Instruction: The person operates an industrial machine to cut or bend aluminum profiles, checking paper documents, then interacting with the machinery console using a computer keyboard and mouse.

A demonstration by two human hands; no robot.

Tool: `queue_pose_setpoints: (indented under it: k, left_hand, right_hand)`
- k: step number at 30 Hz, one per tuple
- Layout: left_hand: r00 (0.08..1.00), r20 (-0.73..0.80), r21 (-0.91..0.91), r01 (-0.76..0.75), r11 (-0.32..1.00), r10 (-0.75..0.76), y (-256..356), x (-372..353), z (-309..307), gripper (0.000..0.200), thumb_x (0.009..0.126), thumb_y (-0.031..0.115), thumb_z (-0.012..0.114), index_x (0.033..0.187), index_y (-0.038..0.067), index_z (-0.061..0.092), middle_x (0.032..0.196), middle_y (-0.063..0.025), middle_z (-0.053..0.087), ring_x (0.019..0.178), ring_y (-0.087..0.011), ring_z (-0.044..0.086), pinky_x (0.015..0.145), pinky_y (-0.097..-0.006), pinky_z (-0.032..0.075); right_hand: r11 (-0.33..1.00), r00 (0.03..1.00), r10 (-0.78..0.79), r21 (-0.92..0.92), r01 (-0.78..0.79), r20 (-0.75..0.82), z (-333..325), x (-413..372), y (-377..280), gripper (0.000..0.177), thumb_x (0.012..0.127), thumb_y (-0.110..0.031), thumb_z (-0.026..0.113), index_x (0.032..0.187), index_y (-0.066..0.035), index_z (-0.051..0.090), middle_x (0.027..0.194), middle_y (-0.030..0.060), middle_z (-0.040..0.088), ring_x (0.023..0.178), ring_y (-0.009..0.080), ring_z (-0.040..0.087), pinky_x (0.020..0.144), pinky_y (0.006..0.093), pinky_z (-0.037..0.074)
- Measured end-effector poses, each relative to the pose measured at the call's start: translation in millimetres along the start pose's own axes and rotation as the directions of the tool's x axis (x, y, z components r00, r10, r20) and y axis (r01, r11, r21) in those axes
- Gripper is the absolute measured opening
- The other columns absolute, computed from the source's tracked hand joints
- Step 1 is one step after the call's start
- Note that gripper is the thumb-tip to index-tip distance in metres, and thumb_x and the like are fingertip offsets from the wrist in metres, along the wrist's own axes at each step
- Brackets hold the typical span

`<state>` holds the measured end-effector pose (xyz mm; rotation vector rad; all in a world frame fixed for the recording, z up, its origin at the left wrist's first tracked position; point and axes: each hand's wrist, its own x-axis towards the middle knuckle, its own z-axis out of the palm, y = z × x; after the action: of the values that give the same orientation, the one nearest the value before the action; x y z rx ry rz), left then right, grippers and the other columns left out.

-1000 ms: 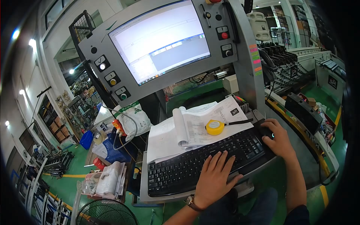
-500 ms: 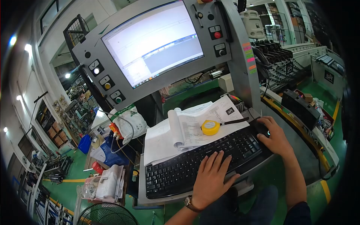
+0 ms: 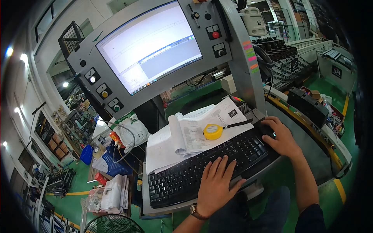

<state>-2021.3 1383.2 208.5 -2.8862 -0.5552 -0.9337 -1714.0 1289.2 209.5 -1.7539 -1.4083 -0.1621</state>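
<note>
My left hand (image 3: 217, 186) lies with spread fingers on the lower edge of a black keyboard (image 3: 176, 184), a watch on its wrist. Farther right, my right hand (image 3: 280, 136) rests over a dark mouse (image 3: 268, 130), fingers curved around it. Behind the keyboard are printed papers (image 3: 163, 143), one sheet rolled at its edge. On them sits a yellow tape measure (image 3: 212, 132) with a black strap. Above stands a lit monitor (image 3: 155, 42) in a grey control panel with buttons.
At the left, a white bag (image 3: 130, 130), a blue basket (image 3: 116, 163) and wrapped papers (image 3: 114, 193) sit beside the desk. A black fan (image 3: 112, 225) is at the bottom. Machinery with a yellow-edged rail (image 3: 311, 126) runs along the right.
The view has shifted slightly, so the monitor and desk items appear a little farther left. Both hands keep their places on the keyboard and mouse.
</note>
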Motion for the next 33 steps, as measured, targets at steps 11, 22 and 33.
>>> queue_pose_setpoints:
  k: [11,22,33]
  left_hand:
    - [1.000,0.001,-0.004,0.007,1.000,-0.007,0.5,-0.6,0.0,0.068,0.100,0.055,0.080,0.148,0.007,0.071,0.155,-0.0211,0.065,0.147,-0.0383,0.060,0.127,-0.0552,0.042]
    - [1.000,-0.006,-0.018,-0.001,1.000,0.001,-0.4,-0.5,-0.1,0.069,0.100,0.054,0.080,0.148,0.006,0.070,0.155,-0.0232,0.065,0.146,-0.0403,0.060,0.127,-0.0556,0.043]
    - [1.000,-0.012,-0.022,-0.003,1.000,0.002,0.0,-0.4,-0.3,0.068,0.100,0.054,0.080,0.148,0.006,0.070,0.155,-0.0231,0.065,0.146,-0.0405,0.060,0.127,-0.0556,0.043]
  right_hand:
    - [1.000,0.997,0.011,0.001,-0.011,-0.072,4.3,-1.0,4.9,0.047,0.090,-0.018,0.076,0.135,-0.009,0.070,0.146,0.0138,0.065,0.124,0.0415,0.070,0.102,0.0487,0.057]
    - [0.997,0.994,0.072,0.007,-0.072,-0.088,1.0,-0.7,-0.3,0.049,0.084,-0.017,0.074,0.131,-0.006,0.073,0.145,0.0140,0.068,0.127,0.0417,0.070,0.107,0.0479,0.057]
    - [0.997,0.993,0.071,0.017,-0.069,-0.095,2.2,-0.3,2.6,0.048,0.085,-0.018,0.074,0.132,-0.006,0.072,0.143,0.0148,0.068,0.129,0.0415,0.070,0.108,0.0481,0.056]
